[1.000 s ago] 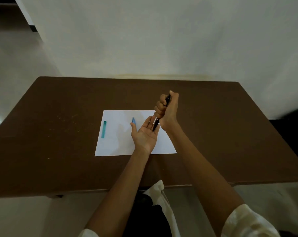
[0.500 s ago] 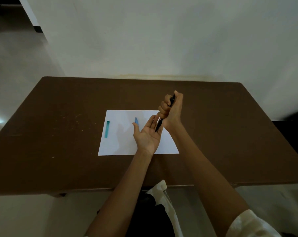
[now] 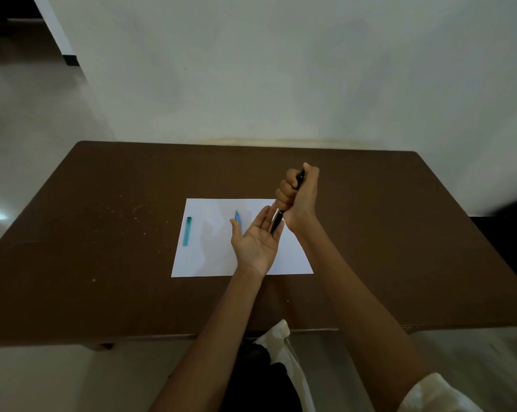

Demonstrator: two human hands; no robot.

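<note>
My right hand (image 3: 299, 197) grips a black pen (image 3: 278, 221) in a fist, thumb on its top end, with the tip pointing down. The pen's lower end touches the fingers of my left hand (image 3: 255, 239), which is held palm up with straight fingers above a white sheet of paper (image 3: 212, 257). On the sheet lie a teal stick-shaped piece (image 3: 187, 231) near the left edge and a small blue piece (image 3: 238, 217), partly hidden behind my left thumb.
The paper lies in the middle of a brown table (image 3: 400, 248) set against a pale wall. Pale specks dot the table's left part (image 3: 126, 215). A dark object (image 3: 509, 227) stands off the table's right edge. My lap and a white cloth (image 3: 278, 346) show below the near edge.
Both hands stay in nearly the same pose; the right fist with the pen has lifted slightly, and the view has shifted a little.
</note>
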